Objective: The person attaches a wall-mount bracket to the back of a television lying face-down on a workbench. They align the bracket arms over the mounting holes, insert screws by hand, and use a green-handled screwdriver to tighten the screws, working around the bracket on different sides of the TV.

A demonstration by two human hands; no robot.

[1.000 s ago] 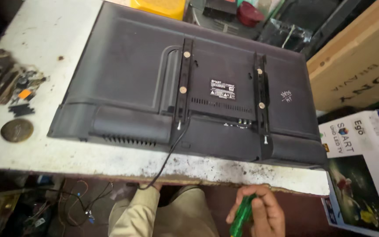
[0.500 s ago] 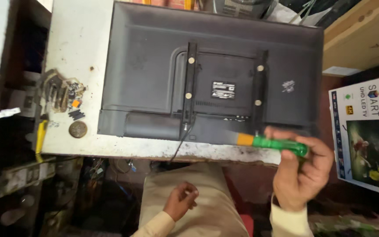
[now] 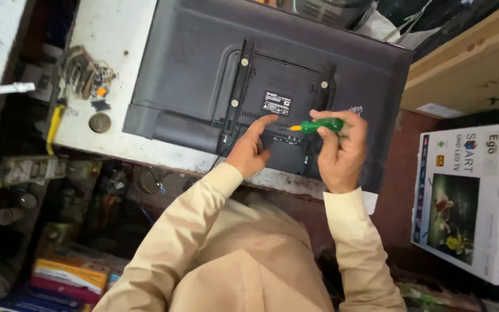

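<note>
White bench [image 3: 116, 34]; dark face-down television [image 3: 203, 63]

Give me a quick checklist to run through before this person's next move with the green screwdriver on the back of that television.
1. Screwdriver in a firm grip: ok, the right hand is wrapped around its green handle.
2. Tip seated on a screw: cannot tell, the tip is too small to make out.
3. Television steadied: ok, the left hand rests on its back panel, finger pointing up.
4. Television fully on the bench: ok, it lies flat, screen down.
5. Cable out of the way: cannot tell, it drops over the bench edge beside the left wrist.
6. Loose parts away from the hands: ok, they sit to the side.
</note>
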